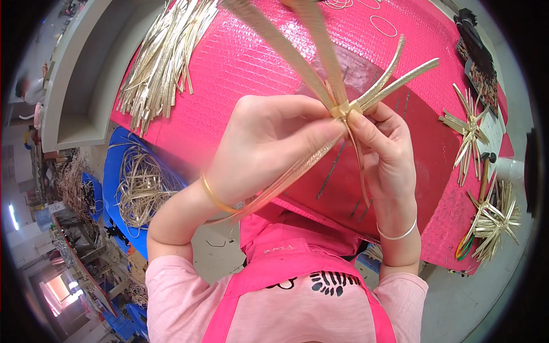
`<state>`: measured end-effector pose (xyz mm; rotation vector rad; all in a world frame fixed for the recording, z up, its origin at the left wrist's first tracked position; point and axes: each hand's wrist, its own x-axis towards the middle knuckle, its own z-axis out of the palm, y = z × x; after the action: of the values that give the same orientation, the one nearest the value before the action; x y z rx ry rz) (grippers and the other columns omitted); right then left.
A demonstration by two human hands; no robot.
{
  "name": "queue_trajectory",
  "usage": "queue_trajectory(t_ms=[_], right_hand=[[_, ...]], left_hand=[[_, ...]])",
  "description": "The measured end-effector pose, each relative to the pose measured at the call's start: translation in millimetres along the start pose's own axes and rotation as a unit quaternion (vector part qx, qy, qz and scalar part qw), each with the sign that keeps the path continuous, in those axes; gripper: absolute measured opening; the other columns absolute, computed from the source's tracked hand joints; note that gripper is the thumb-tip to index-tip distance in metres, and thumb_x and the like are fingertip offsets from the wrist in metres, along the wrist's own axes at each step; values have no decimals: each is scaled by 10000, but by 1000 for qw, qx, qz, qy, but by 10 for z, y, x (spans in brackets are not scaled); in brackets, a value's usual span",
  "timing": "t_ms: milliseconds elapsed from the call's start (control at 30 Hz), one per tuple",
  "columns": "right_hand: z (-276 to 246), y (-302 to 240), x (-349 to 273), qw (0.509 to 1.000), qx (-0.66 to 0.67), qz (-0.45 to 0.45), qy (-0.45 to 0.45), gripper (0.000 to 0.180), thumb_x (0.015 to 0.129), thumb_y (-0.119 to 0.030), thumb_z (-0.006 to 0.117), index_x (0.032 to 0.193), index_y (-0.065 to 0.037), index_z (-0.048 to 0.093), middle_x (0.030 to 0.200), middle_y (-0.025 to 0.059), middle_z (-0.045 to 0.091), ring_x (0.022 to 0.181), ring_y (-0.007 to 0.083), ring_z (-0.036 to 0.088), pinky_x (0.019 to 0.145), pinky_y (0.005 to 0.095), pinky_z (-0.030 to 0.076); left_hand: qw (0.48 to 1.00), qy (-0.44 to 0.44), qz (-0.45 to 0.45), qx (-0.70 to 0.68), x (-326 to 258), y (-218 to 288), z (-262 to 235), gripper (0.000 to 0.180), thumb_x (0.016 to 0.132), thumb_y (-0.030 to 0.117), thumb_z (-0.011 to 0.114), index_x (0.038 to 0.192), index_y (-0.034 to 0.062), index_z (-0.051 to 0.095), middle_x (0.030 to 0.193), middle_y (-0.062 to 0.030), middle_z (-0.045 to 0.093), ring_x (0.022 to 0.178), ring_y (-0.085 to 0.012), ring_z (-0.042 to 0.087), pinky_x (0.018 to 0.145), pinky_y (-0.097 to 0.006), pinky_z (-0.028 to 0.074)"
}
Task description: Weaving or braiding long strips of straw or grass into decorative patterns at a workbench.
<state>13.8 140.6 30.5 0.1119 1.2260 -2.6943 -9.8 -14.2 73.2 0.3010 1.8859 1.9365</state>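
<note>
A: What materials are recorded?
B: Flat, narrow strips with a metallic gold sheen. At the middle of the gold strip piece, a compact, squarish fold is formed, from which lengths are fanned out.

A: How are the lengths arranged?
B: Two long ones are directed upward, blurred; two shorter, faintly grained ones are splayed to the upper right. Slack lengths are trailed downward, some across the left wrist.

A: Position and grip?
B: The piece is held up over the red board, which is smooth and streaked with dark marks. The fold is pinched between thumb and fingers of the left hand and, from the other side, of the right hand.

A: Surroundings?
B: The table is covered in glossy, dimpled pink sheeting. Straight strips are heaped in a loose bundle. Curled ones are tangled in a blue container. Spiky, star-shaped gold pieces are laid at the right edge.
</note>
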Motion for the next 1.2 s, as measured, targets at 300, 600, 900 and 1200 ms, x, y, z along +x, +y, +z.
queue_trajectory(t_ms=[300,600,900,1200], right_hand=[[-118,-246,68,978,-203,27,-21,179,739,-65,589,889,31,571,789,62,590,725,102,544,693,218,424],[-93,21,145,955,-267,-128,7,149,712,-49,611,846,15,596,829,46,572,724,113,542,666,243,414],[36,-9,207,593,-598,-536,58,119,672,12,605,781,7,556,705,63,513,592,160,534,502,249,430],[-58,-104,99,934,-309,-179,30,126,760,-62,580,842,27,545,704,36,564,599,60,522,522,171,414]], left_hand=[[794,42,452,404,250,-147,-96,113,623,23,602,714,10,536,601,-92,488,512,-243,516,452,-288,417],[929,155,233,243,150,-293,34,113,669,82,624,643,-4,555,549,-128,532,481,-245,532,440,-308,401],[979,-47,-112,-163,306,-86,-118,215,796,187,546,729,-17,533,545,-38,528,384,-71,484,341,-145,353],[994,71,80,-2,240,-219,133,133,756,91,582,747,-39,555,591,-48,557,443,-58,486,391,-168,374]])
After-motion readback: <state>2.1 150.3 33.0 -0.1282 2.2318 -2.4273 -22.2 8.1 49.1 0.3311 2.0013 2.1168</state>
